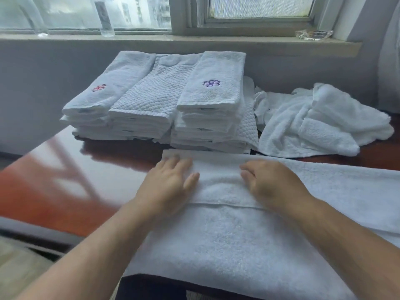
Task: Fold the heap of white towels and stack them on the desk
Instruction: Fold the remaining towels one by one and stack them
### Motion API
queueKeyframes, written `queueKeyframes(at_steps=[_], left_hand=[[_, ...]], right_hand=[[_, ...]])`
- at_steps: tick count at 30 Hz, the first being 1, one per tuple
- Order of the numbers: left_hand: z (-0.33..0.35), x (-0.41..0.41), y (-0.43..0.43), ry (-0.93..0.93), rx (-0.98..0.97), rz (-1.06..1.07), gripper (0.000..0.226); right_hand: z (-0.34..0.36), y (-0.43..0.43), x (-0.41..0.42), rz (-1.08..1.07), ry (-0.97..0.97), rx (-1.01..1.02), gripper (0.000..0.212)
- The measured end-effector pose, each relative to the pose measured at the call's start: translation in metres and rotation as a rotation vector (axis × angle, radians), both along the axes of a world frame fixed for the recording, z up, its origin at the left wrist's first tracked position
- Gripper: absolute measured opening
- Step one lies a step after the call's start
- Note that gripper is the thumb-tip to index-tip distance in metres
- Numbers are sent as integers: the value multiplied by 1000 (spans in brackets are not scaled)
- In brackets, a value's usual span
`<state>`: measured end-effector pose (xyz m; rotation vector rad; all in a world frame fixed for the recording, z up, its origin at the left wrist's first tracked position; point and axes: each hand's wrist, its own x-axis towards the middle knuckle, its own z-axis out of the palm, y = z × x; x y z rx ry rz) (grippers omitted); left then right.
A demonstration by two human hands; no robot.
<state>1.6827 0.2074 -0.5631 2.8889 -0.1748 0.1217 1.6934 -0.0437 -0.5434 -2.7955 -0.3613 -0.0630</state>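
Observation:
A white towel (227, 234) lies spread flat across the near part of the dark red desk (65, 180), its front edge hanging over the desk's rim. My left hand (168, 182) presses flat on its far left part, fingers straight. On the towel's far middle my right hand (270, 182) rests with its fingers loosely curled; I cannot tell whether they pinch the cloth. Behind the hands stand stacks of folded white towels (155, 100), one with a red mark, one with a purple mark. A loose heap of white towels (320, 120) lies at the back right.
A grey wall and window sill (194, 42) run behind the desk. On the sill stand a clear bottle (106, 18) and a crumpled wrapper (313, 34). The desk's left part shows shiny bare wood with window reflections.

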Motion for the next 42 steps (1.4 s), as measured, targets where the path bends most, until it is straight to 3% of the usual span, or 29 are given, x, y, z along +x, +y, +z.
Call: queueKeyframes(at_steps=[2,4,10,12,15,18,20,22,24,26,29,33,38,42], left_hand=[[-10,6,8,97,107,-19,77],[-13,15,18,111,122,-42,89],[-13,23,22,66,101,-65,86],[-10,19,20,-42,84,-56,76],[-1,6,18,-248,40,-128,46],[3,-18,17,-322,-48,-124,17],[3,-37,21,-251,-178,-65,22],[3,-56,31,-187,-290,-82,25],[2,-76,39,-102,-283,-187,29],[-3,-95,47,-57,-164,-326,44],[-11,-113,56,-89,73,-408,75],[-10,-119,54,-150,140,-397,66],[2,-119,52,-188,72,-436,39],[18,-102,45,-265,32,-345,27]], right_hand=[[-11,-7,2,74,192,-137,63],[-18,-13,3,131,221,-191,81],[-26,-17,4,158,106,-210,88],[-27,-16,4,154,110,-205,87],[-24,-15,2,144,24,-137,78],[-17,-13,-8,171,-294,32,38],[-16,-7,-20,187,-518,59,16],[-12,6,-40,168,-487,130,19],[-11,20,-64,203,-331,186,24],[-16,30,-90,276,-226,84,36],[-21,33,-120,377,-288,-121,56],[-25,26,-137,411,-336,-355,77],[-15,20,-143,430,-414,-195,29],[10,15,-132,304,-356,-190,27]])
